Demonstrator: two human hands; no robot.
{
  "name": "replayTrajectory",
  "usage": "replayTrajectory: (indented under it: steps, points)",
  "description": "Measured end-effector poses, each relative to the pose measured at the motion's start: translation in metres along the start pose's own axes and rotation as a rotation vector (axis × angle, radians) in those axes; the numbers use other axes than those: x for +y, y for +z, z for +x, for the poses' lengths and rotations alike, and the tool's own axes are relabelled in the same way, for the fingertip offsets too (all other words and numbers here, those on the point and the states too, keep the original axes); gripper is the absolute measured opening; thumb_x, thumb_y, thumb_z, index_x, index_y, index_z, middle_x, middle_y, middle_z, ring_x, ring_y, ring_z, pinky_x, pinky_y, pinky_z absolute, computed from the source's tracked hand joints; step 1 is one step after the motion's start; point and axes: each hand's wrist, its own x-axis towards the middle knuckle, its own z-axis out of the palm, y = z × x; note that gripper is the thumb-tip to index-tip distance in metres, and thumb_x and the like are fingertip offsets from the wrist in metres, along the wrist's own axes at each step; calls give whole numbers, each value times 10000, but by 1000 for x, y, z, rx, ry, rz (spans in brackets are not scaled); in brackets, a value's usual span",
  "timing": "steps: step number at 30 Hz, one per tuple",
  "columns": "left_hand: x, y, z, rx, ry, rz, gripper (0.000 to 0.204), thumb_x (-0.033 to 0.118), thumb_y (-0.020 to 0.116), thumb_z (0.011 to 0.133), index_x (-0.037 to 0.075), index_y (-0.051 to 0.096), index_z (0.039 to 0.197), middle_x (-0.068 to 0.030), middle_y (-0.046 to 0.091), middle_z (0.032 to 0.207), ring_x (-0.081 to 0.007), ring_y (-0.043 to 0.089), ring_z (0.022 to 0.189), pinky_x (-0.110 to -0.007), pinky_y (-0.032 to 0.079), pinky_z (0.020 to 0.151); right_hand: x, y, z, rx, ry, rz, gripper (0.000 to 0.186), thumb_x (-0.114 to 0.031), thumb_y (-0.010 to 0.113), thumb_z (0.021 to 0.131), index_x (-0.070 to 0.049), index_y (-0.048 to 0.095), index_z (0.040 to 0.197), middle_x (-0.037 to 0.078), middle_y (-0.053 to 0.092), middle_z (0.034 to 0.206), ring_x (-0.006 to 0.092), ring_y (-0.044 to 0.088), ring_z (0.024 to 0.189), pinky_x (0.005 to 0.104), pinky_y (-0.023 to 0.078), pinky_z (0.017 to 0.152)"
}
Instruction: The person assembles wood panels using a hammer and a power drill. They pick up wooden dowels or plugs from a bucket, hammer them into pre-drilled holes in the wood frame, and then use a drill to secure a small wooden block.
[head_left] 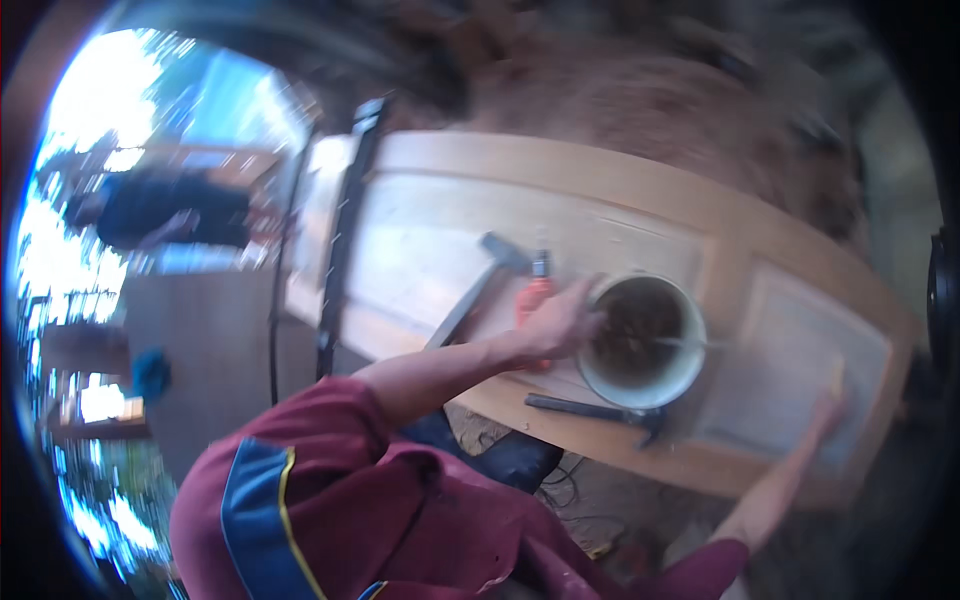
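Observation:
A panelled wooden door point(480, 155) lies flat before me. A pale bucket point(690, 375) stands on it, with something dark brown inside. My left hand point(562, 325) is at the bucket's left rim, its fingers smeared by motion; whether they grip the rim does not show. Partly behind that hand is an orange bottle point(533, 297) with a dark top. My right hand point(828, 412) is over the door's right panel, beside a pale, narrow shape too blurred to name. Its fingers are also smeared. Left of the bottle lies a hammer point(507, 253); another dark-handled hammer point(585, 407) lies below the bucket.
A dark metal bar point(350, 230) stands across the door's left part. Farther left are a brown board point(205, 350) and a person in dark clothing point(175, 208). Cables point(567, 490) lie on the floor below the door. Brownish ground point(650, 105) stretches beyond it.

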Motion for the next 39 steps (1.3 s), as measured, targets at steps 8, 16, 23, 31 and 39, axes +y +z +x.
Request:
replayTrajectory:
  steps: [8,16,23,31,39]
  points:
    - [-5,14,-15,125,56,-83,627,305,582,971,54,317,1481,-260,476,1363,-403,548,1199,-474,452,994,35,13,75,-367,258,123,475,-183,481,945,-48,468,1400,226,607,1270,394,603,1161,471,505,968]
    - [21,-2,-60,423,643,133,753,340,737,845,45,394,1446,-231,465,1386,-409,480,1257,-513,411,1025,-80,-221,-86,103,502,1259,583,-298,659,957,98,467,1340,251,626,1194,307,644,1045,413,501,957]
    - [48,-44,-144,49,665,-369,806,505,731,819,30,446,1405,-223,523,1322,-402,524,1215,-485,441,1007,-326,-438,-297,-83,58,1512,575,-357,647,913,34,489,1304,188,563,1231,306,600,1095,437,521,910]
    - [-196,-243,-171,240,169,-50,587,351,823,742,102,565,1207,-133,594,1020,-359,637,918,-443,527,805,-591,-479,-380,-798,-278,1840,757,-237,764,863,84,380,1430,218,614,1209,288,645,1014,384,527,894]
    - [-454,-406,-81,560,457,348,266,24,611,802,32,574,1065,-141,572,1034,-333,562,1063,-425,430,981,-716,-395,-397,-594,325,813,798,-271,764,835,96,373,1427,250,609,1225,365,636,1064,429,482,966]
